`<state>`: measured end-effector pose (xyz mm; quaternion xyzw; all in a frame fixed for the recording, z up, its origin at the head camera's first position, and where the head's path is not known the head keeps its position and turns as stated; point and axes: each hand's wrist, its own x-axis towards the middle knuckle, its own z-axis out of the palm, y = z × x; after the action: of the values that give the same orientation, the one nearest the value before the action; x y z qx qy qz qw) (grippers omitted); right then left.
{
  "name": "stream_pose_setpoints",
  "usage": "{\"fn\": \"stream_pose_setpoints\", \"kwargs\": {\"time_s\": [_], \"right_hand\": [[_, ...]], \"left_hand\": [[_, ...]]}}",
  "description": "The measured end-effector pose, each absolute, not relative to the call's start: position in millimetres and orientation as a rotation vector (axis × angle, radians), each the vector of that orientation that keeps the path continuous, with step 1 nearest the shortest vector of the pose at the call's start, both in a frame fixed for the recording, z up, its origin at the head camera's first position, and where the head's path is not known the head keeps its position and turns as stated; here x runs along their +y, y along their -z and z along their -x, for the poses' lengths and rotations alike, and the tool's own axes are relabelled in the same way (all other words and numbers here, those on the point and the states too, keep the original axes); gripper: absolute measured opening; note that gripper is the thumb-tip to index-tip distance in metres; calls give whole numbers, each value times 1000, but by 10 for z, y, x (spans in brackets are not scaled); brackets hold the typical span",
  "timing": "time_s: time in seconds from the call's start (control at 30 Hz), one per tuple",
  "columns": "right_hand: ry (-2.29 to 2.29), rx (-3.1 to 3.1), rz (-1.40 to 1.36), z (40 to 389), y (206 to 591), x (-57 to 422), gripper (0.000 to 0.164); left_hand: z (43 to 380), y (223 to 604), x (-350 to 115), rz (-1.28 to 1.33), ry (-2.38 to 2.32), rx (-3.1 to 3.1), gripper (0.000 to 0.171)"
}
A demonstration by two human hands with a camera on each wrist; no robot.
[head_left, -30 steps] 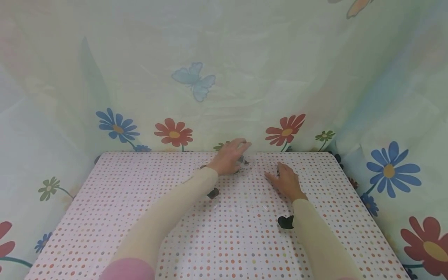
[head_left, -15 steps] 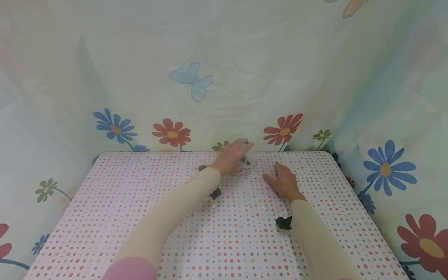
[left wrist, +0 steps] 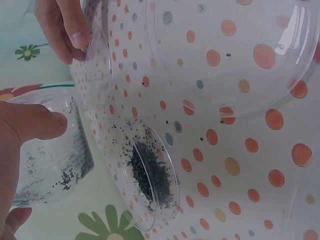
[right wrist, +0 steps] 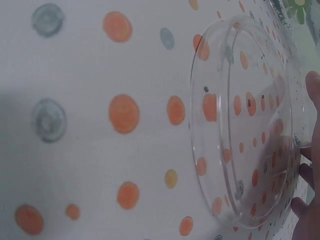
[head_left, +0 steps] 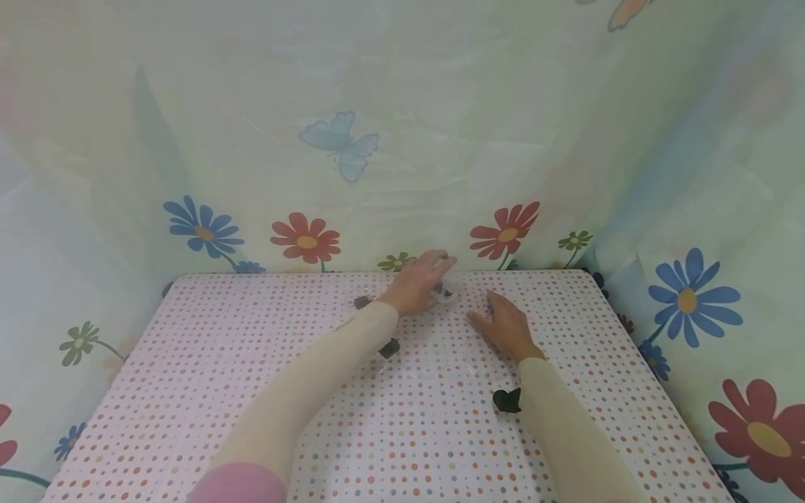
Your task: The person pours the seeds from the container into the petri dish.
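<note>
In the left wrist view, my left hand (left wrist: pixel 25 122) grips a tilted clear plastic cup (left wrist: pixel 55 145) with black grains along its wall and bottom. Close by on the dotted cover lies a clear round dish (left wrist: pixel 172 182) holding a heap of black grains. Fingers of my right hand (head_left: pixel 503 325) show at the far rim of another clear dish (left wrist: pixel 97 70); its thumb and fingertips curve round that rim in the right wrist view. Nearer to the right wrist lies a clear shallow dish (right wrist: pixel 240 165) with a few dark specks.
A large clear dish (left wrist: pixel 220 95) lies on the dotted tabletop (head_left: pixel 377 447). Part of another clear rim (left wrist: pixel 290 215) shows at the lower right of the left wrist view. Black pieces (head_left: pixel 506 400) show beside both sleeves. A floral curtain (head_left: pixel 415 175) hangs behind the table.
My left hand has shifted slightly to the right with the cup, uncovering more of the dark grains left of the wrist. The right hand keeps its place; the head view has drifted a little.
</note>
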<state>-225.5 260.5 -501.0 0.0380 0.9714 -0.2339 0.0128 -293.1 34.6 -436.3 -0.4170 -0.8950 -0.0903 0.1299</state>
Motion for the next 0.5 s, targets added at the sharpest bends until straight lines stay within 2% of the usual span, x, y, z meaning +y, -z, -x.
{"fn": "stream_pose_setpoints", "kwargs": {"time_s": [0.5], "right_hand": [[783, 2895, -174, 2240, 4989, 2589, 89]], "left_hand": [[2907, 4345, 420, 1222, 242, -2619, 89]]}}
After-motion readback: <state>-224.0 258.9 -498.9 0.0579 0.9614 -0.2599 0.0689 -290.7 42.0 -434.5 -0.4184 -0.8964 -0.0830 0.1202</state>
